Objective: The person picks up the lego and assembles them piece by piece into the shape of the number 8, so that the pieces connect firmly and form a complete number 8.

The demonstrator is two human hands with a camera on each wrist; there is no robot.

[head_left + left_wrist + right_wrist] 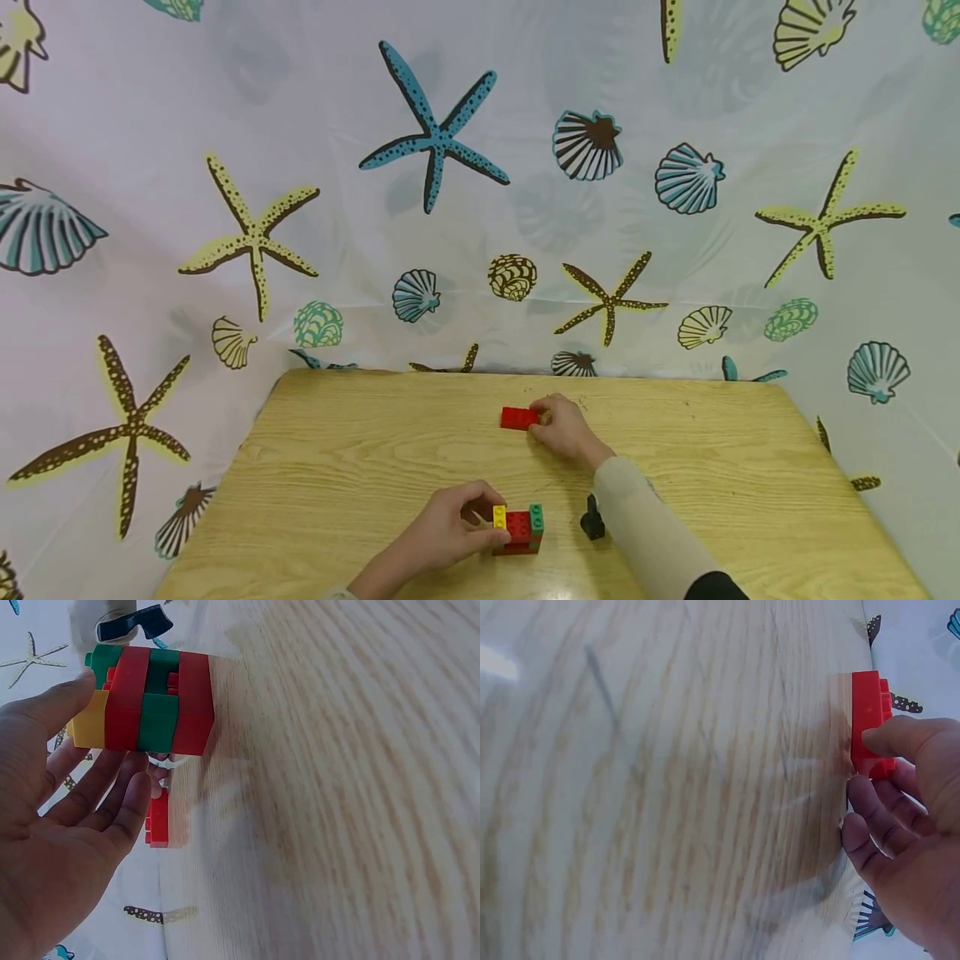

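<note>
A small stack of toy building bricks (518,527) stands on the table near the front, in layers of red and green, topped by a yellow brick (499,517) and a green brick (536,518). My left hand (453,525) grips its left side at the yellow brick, thumb on the near face. Farther back lies a long red brick (514,418), studs up. The fingers and thumb of my right hand (564,429) pinch the right end of it. In the right wrist view, the thumb presses the near side of this red brick (866,712).
A small black object (592,518) sits on the wooden table (360,450), to the right of the stack and close beside the right sleeve (645,517). Behind the table's far edge hangs a white curtain (337,233) printed with shells and starfish.
</note>
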